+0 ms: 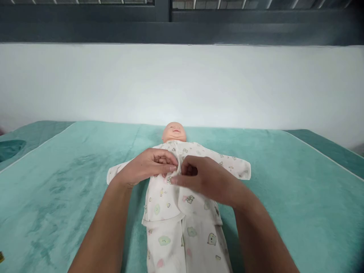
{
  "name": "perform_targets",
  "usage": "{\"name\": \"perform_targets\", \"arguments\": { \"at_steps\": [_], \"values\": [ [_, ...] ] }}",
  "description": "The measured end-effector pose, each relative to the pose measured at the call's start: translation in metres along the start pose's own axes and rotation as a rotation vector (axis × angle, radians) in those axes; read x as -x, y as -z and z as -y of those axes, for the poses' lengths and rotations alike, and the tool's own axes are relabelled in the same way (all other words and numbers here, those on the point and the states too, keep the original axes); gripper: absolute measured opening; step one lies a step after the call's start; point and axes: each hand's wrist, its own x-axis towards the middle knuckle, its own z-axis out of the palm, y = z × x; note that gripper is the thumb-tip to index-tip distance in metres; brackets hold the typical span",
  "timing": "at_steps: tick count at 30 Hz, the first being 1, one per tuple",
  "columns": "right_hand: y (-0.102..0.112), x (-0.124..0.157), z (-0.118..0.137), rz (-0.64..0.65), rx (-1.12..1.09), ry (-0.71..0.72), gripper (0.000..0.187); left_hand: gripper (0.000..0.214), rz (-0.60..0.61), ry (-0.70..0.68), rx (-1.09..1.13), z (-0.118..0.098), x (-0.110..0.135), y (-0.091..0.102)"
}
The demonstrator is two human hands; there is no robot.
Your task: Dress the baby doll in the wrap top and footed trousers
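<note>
A baby doll (174,132) lies on its back on a teal blanket (57,197), head away from me. It wears a white printed top (167,201) and matching trousers (184,242). My left hand (148,165) and my right hand (203,176) meet over the doll's chest. Both are closed, pinching the front edges of the top where they overlap. The doll's sleeves spread out to either side, and its hands are hidden.
The blanket covers a wide flat surface reaching a white wall (182,83) behind the doll's head. A dark window frame (182,22) runs above the wall. A darker teal fold (10,148) shows at the far left edge.
</note>
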Motion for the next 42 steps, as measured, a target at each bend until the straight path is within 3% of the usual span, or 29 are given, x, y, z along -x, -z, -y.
{"name": "perform_targets", "arguments": {
  "at_steps": [3, 6, 8, 12, 15, 19, 31, 37, 42],
  "values": [
    [-0.013, 0.014, 0.009, -0.102, 0.216, -0.026, 0.020, 0.017, 0.104, -0.010, -0.107, -0.004, 0.003, 0.000],
    [-0.021, 0.018, 0.007, -0.177, 0.326, -0.038, 0.019, 0.017, 0.106, 0.000, -0.184, -0.007, 0.004, -0.003],
    [-0.019, 0.016, 0.001, -0.139, 0.262, -0.028, 0.021, 0.014, 0.097, 0.006, -0.212, -0.008, 0.005, -0.005],
    [-0.010, 0.012, -0.012, -0.043, -0.068, -0.032, 0.024, 0.010, 0.072, -0.047, -0.193, -0.009, 0.005, -0.008],
    [-0.009, 0.010, -0.019, -0.050, -0.314, -0.018, 0.025, 0.011, 0.031, -0.120, -0.044, -0.008, 0.005, -0.010],
    [-0.013, 0.007, -0.024, -0.054, -0.515, 0.033, 0.027, 0.011, 0.052, -0.073, 0.168, -0.007, 0.004, -0.015],
    [-0.011, 0.006, -0.029, -0.057, -0.567, 0.067, 0.036, 0.010, 0.132, -0.097, 0.333, 0.001, 0.001, -0.015],
    [-0.011, 0.006, -0.034, -0.039, -0.554, 0.095, 0.025, 0.009, 0.116, -0.097, 0.328, 0.001, -0.001, -0.016],
    [-0.013, 0.005, -0.034, -0.126, -0.494, 0.121, 0.016, 0.010, 0.119, -0.102, 0.312, 0.000, -0.001, -0.016]
  ]
}}
